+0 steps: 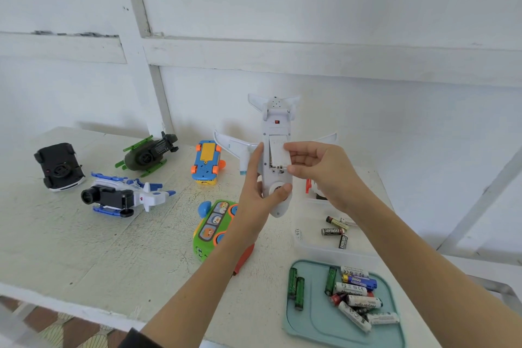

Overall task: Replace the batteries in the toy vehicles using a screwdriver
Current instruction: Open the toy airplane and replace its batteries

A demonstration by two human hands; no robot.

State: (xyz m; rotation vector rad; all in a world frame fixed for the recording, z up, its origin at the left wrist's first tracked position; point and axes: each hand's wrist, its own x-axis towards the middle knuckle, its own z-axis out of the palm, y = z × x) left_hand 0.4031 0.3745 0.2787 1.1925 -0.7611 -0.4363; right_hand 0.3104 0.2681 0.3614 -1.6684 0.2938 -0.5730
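A white toy airplane (278, 118) is held belly-up above the table, tail pointing away from me. My left hand (261, 189) grips its fuselage near the nose. My right hand (319, 167) pinches the white battery cover (279, 154), which sits tilted over the open battery compartment. A teal tray (313, 316) at the front right holds several loose batteries (356, 295). A clear plastic box (310, 246) behind it holds three more batteries (336, 230). No screwdriver can be made out with certainty.
Other toys lie on the white table (84, 248): a black car (59, 167), a green helicopter (148, 154), a blue-and-white helicopter (127, 195), an orange-and-blue bus (206, 162) and a green bus (214, 227). An orange-red object (308, 185) peeks from behind my right hand.
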